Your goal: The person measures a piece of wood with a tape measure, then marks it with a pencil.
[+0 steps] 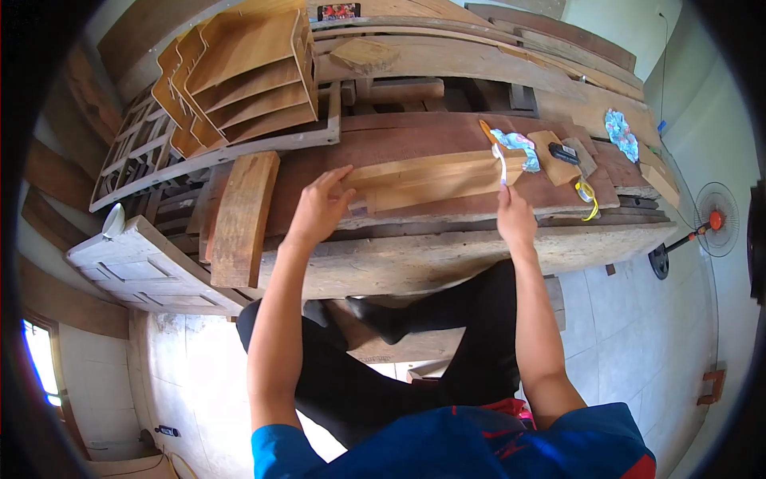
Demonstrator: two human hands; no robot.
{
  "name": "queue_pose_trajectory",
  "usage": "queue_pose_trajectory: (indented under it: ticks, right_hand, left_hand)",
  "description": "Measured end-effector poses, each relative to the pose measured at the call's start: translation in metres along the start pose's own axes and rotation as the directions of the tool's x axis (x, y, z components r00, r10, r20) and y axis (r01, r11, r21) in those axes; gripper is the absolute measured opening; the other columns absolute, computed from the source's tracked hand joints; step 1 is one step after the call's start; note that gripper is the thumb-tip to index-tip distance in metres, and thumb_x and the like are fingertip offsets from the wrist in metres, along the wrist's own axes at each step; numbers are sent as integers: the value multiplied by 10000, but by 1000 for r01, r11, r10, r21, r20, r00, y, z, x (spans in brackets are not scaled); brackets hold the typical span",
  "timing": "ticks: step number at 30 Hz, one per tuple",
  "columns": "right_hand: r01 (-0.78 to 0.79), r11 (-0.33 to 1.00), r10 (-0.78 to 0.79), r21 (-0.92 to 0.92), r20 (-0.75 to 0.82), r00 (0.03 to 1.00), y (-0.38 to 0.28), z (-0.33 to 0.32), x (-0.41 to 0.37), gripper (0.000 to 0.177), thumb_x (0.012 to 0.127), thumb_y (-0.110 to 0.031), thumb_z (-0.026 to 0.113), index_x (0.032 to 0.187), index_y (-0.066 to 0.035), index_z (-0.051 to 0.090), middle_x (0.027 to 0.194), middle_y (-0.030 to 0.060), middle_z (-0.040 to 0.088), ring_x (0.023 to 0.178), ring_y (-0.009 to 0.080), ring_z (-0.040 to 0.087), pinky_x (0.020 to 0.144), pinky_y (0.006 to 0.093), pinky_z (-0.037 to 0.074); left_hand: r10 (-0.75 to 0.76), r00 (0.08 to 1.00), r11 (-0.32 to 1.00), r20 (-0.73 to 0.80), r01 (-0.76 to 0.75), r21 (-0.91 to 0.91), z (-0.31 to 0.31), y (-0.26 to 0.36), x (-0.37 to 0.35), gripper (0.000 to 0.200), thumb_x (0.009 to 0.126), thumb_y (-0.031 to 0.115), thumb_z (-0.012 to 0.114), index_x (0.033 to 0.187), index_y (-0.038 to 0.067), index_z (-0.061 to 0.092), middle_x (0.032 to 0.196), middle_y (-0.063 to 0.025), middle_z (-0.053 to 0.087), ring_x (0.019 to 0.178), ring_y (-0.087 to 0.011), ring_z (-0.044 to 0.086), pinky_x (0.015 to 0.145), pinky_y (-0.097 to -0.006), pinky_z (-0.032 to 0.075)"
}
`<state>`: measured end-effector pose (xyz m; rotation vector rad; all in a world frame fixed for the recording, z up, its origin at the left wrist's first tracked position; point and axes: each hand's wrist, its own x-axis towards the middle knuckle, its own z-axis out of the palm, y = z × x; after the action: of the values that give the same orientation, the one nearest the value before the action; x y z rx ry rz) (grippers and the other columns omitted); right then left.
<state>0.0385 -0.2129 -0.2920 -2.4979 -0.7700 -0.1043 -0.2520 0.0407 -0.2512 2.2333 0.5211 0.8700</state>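
A long, light-brown wooden board [431,180] lies flat on a darker reddish plank, running left to right in front of me. My left hand [323,203] is at its left end, with thumb and fingers closed around the edge. In my right hand [517,215] is a slim white brush [501,164], like a toothbrush, held upright by its lower end near the board's right end. Just beyond it are a crumpled blue patterned cloth [519,146] and an orange-handled tool [485,129], partly covered by the cloth.
To the right lie a wood block [550,166] with a black object [563,153] on it, a yellow tape measure [586,190] and another blue cloth [621,136]. A tiered wooden organizer [247,60] stands back left. A thick timber [246,215] lies left; a fan [712,219] stands right.
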Motion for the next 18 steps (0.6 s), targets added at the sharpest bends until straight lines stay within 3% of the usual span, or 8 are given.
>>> queue_pose_trajectory:
  ticks: [2, 4, 6, 10, 12, 16, 17, 18]
  right_hand:
    - [33, 999, -33, -14, 4, 999, -27, 6, -10, 426, 1113, -463, 377, 1156, -144, 655, 901, 229, 745, 892, 486, 715, 781, 621, 557]
    - [80, 993, -92, 85, 139, 986, -62, 17, -31, 401, 1108, -446, 396, 1155, -136, 646, 903, 238, 741, 893, 491, 711, 781, 622, 553]
    - [206, 963, -225, 175, 96, 969, -81, 34, -45, 414, 1106, -460, 399, 1146, -128, 643, 898, 239, 740, 886, 491, 712, 787, 618, 554]
    - [70, 980, -86, 188, 81, 993, -52, 26, -27, 424, 1111, -446, 390, 1114, -113, 652, 879, 243, 728, 888, 491, 705, 787, 621, 545]
    - [16, 973, -6, 230, -42, 999, -24, 17, -4, 449, 1106, -463, 405, 1092, -94, 660, 899, 238, 733, 905, 507, 690, 788, 618, 534]
    - [114, 965, -133, 238, 66, 989, -33, 27, -14, 416, 1102, -428, 439, 1059, -78, 658, 885, 246, 728, 886, 510, 685, 777, 602, 535]
    - [246, 933, -272, 263, 65, 960, -39, 35, -24, 414, 1102, -434, 443, 1086, -85, 666, 875, 242, 728, 876, 496, 695, 775, 592, 541]
    - [208, 938, -225, 277, 29, 974, -38, 36, -21, 413, 1102, -438, 444, 1091, -90, 665, 872, 241, 727, 875, 494, 698, 777, 591, 542]
  left_hand:
    - [-48, 998, 999, 44, 47, 21, -1, 2, 0, 432, 949, 95, 725, 1367, 22, 644, 1265, -199, 695, 1087, -319, 727, 905, -366, 596]
    - [-16, 999, 997, 28, 14, 72, 1, 2, 2, 433, 949, 90, 725, 1368, 15, 642, 1259, -196, 696, 1081, -314, 728, 895, -362, 600]
    - [-32, 999, 997, 16, 30, 72, 4, 2, 3, 438, 949, 99, 726, 1369, 10, 638, 1261, -197, 695, 1091, -314, 724, 907, -367, 597]
    - [-33, 999, 992, 23, 29, 127, 2, 7, -2, 454, 949, 118, 730, 1378, 8, 630, 1262, -196, 695, 1090, -308, 719, 919, -375, 593]
    - [-21, 1000, 995, -1, 21, 95, 4, 6, -5, 473, 911, 125, 758, 1356, 14, 642, 1172, -201, 701, 968, -332, 705, 879, -391, 576]
    - [98, 993, 984, -63, -87, 157, 8, 2, -3, 466, 893, 128, 762, 1330, 12, 651, 1127, -208, 701, 914, -376, 682, 860, -408, 554]
    - [30, 998, 991, -48, -24, 130, 6, 2, -1, 435, 898, 131, 754, 1308, 19, 663, 1141, -205, 705, 951, -393, 684, 879, -414, 549]
    - [13, 1000, 991, -23, -10, 135, 4, 3, 1, 426, 911, 127, 746, 1314, 17, 662, 1161, -200, 707, 968, -368, 700, 880, -403, 562]
